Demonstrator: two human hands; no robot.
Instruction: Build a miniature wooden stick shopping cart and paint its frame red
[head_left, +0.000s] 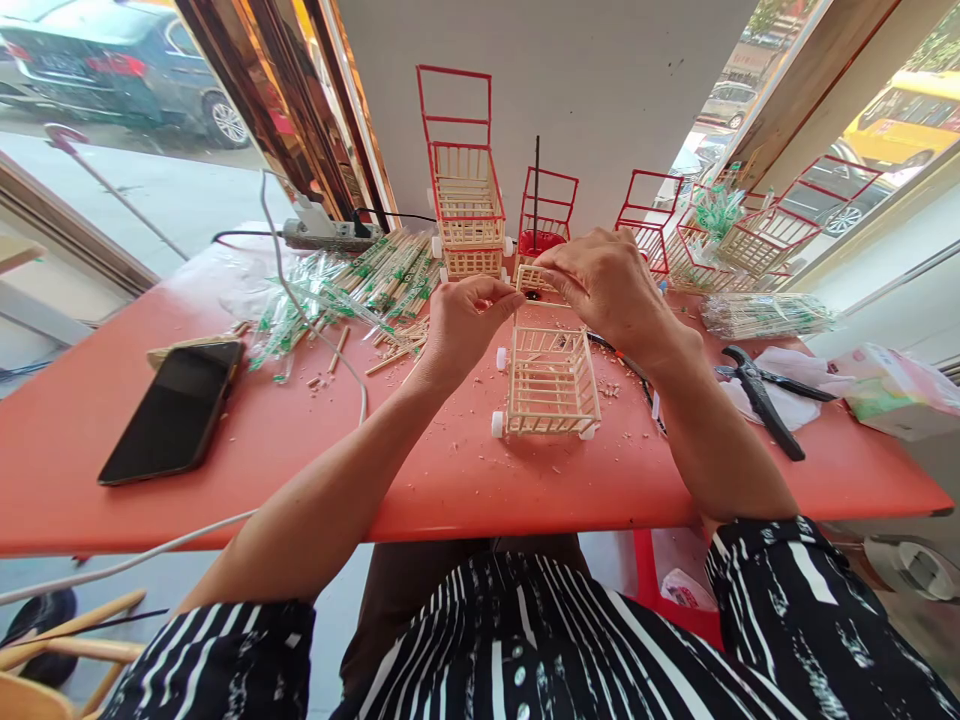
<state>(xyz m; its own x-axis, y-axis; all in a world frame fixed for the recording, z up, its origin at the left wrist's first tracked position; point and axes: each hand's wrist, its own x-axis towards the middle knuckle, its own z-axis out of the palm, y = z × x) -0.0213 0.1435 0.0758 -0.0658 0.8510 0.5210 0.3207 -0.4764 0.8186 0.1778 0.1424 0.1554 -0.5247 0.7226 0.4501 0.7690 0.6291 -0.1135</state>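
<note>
A small wooden-stick cart basket (552, 382) with white wheels stands on the red table (300, 440) in front of me. Just above it my left hand (461, 325) pinches a thin wooden stick between thumb and forefinger. My right hand (611, 285) is closed on a small wooden lattice panel (531, 279) held above the basket's far edge. The fingertips of both hands almost meet.
A black phone (174, 410) lies at the left. Packs of chopsticks (375, 280) are heaped behind it, beside a power strip (330, 235). Finished carts with red handles (465, 190) line the back. Black pliers (761, 400), tissues (896, 385) and a stick bundle (765, 315) sit at right.
</note>
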